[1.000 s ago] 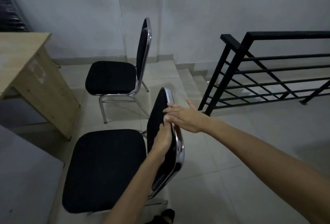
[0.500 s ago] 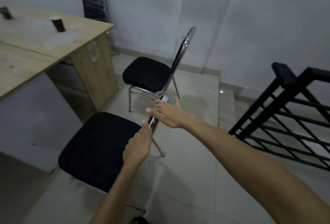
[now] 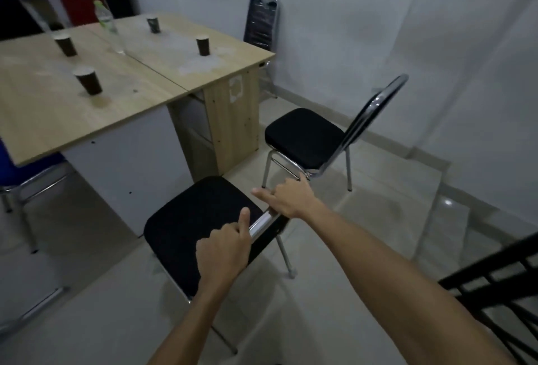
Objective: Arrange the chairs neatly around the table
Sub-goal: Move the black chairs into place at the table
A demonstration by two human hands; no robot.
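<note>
A black padded chair [image 3: 201, 228] with a chrome frame stands right in front of me, its seat facing the wooden table [image 3: 122, 82]. My left hand [image 3: 222, 251] is wrapped around the chrome top rail of its backrest. My right hand [image 3: 286, 197] rests on the same rail further along, with thumb and little finger spread. A second black chair [image 3: 305, 134] stands beyond it near the table's corner, turned side-on. A third chair [image 3: 262, 24] stands against the far wall behind the table.
Several dark paper cups [image 3: 87, 79] and a plastic bottle [image 3: 109, 25] stand on the table. A blue chair [image 3: 17, 172] is tucked at the left, a red chair [image 3: 77, 0] at the far side. A black stair railing [image 3: 492, 283] is close on my right.
The view has swung left and up, so more of the table shows. The near chair now sits closer to the table, and both hands have stayed on its backrest rail.
</note>
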